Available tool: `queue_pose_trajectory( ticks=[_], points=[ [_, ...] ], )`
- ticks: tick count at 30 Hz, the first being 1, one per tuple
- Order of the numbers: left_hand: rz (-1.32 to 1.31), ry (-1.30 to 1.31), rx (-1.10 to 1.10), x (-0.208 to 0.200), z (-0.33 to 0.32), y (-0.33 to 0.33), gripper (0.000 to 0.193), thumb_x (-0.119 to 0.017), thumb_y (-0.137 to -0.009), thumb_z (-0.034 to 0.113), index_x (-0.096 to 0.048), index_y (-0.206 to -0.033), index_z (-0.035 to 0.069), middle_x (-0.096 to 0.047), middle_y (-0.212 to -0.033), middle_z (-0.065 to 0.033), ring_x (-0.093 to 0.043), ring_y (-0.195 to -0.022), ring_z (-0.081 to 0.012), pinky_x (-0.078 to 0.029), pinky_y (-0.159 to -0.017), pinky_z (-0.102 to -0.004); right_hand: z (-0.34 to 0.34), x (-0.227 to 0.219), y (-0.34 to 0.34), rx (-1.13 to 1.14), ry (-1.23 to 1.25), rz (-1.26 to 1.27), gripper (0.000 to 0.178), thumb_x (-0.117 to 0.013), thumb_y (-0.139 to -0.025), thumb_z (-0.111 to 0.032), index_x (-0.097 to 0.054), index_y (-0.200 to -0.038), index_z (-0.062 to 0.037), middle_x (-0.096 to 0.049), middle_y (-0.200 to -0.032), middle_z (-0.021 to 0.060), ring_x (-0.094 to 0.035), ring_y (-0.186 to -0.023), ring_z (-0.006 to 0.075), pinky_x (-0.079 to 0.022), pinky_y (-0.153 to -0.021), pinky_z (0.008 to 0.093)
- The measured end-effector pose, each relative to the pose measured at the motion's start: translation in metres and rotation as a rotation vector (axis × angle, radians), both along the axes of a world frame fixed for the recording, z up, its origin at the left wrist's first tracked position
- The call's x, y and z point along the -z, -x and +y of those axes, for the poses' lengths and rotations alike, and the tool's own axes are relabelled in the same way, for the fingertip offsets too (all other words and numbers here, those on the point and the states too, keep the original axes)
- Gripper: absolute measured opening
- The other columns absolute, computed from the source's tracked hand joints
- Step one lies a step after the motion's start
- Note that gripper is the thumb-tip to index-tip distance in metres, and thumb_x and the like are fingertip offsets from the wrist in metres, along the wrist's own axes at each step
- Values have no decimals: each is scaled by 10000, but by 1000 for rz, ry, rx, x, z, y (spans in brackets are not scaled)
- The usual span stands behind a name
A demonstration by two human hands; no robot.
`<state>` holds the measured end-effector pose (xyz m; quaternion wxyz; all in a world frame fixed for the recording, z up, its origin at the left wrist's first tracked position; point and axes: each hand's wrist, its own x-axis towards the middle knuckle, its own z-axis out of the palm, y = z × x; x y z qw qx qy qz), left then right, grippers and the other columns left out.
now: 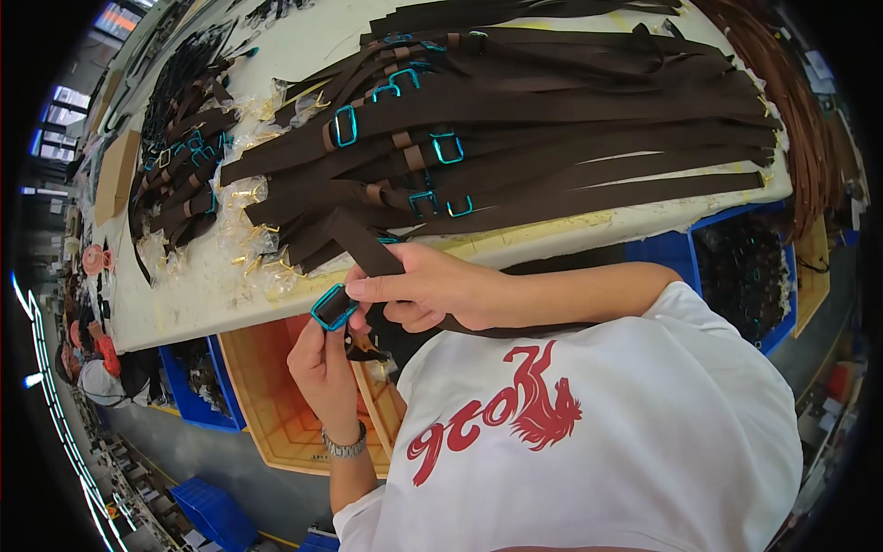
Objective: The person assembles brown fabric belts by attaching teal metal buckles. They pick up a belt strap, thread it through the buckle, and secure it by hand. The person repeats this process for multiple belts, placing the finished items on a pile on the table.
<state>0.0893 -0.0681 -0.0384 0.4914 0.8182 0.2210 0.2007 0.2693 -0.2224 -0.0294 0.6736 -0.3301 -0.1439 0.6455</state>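
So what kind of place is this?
It looks like a workshop or small factory. A big table is heaped with dark brown straps, lots of them alike. Blue bins stand around it, and the left hand holds a shiny blue buckle.

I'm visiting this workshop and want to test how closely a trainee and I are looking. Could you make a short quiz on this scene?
1. Which wrist wears the metal wristband? (a) left (b) right
2. True or false: the flat straps spread across the table are bright red.
3. Fill in the blank: the left hand and the right hand are both at a turquoise-edged ____.

Key:
1. (a) left.
2. False; they are dark brown.
3. Buckle.
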Motion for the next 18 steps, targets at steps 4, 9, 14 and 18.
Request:
queue_pose_trajectory(
  ticks=[4,9,14,18],
  points=[
    [-19,-369,-45,16,3,-5,282,-606,-1006,-71,-737,-1255,-61,-773,-1020,-92,-721,-890,-121,-563,-794,-274,-4,7,-1,-58,4,162,252,-733,-1054,-277,-621,-1144,-70,-722,-988,56,-342,-542,2,-237,-454,213],
    [-52,-383,-26,22,-6,-17,321,-619,-973,-90,-734,-1271,-55,-795,-1124,-131,-755,-963,-195,-586,-892,-319,-9,10,4,43,11,17,216,-753,-1022,-194,-618,-1143,-77,-723,-961,51,-344,-547,0,-236,-463,216],
    [-58,-222,20,13,-23,-30,390,-679,-948,-49,-697,-1337,-35,-781,-1194,-158,-759,-1042,-264,-586,-936,-366,-14,15,1,128,41,-234,187,-753,-1007,-171,-646,-1120,-67,-718,-929,34,-476,-619,33,-366,-552,220],
    [-154,-357,147,0,-28,-44,527,-755,-854,-54,-674,-1371,2,-748,-1267,-160,-722,-1163,-323,-549,-1031,-423,-21,16,0,185,64,-449,180,-772,-994,-176,-663,-1051,-45,-680,-889,9,-586,-751,75,-482,-696,253]
  ],
)
